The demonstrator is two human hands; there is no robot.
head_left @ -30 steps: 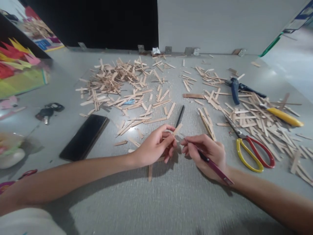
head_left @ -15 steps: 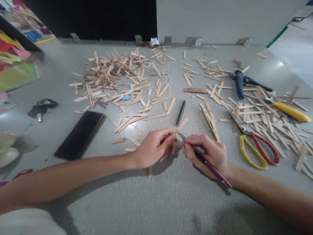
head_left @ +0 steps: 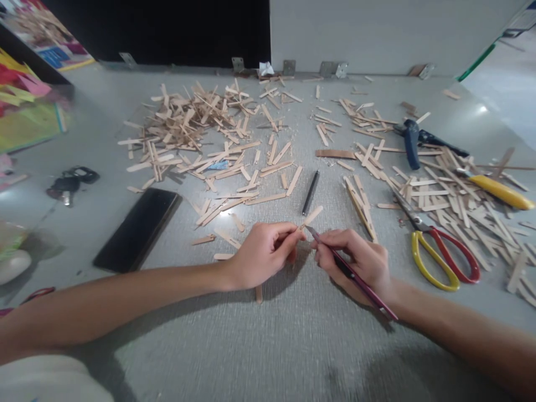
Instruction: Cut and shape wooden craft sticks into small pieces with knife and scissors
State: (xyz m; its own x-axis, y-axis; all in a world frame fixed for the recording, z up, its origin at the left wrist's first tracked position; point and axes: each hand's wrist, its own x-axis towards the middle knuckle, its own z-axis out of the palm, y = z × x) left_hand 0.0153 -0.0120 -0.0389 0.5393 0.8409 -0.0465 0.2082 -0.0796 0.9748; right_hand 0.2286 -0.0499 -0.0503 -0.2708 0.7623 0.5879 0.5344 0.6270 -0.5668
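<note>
Compared with the earliest frame, our craft knife (head_left: 371,293) now has its blade up against the small wooden stick (head_left: 313,215) rather than apart from it. At the near middle of the table (head_left: 234,346), our right hand (head_left: 354,259) is closed around the knife like a pen, probably for fine control; its long axis runs from near right to far left, blade leading. Our left hand (head_left: 262,254) pinches the stick between thumb and fingers by its near end, seemingly to steady it and leave the rest exposed. The stick slants from near left to far right, its free end pointing toward far right, across the blade's direction. Just beyond lies a dark pen-like rod (head_left: 310,192); we cannot tell whether they touch. Scissors (head_left: 427,229) lie to the right, handles nearest us, perhaps for easy reach. Farther left sits a heap of sticks (head_left: 192,120).
</note>
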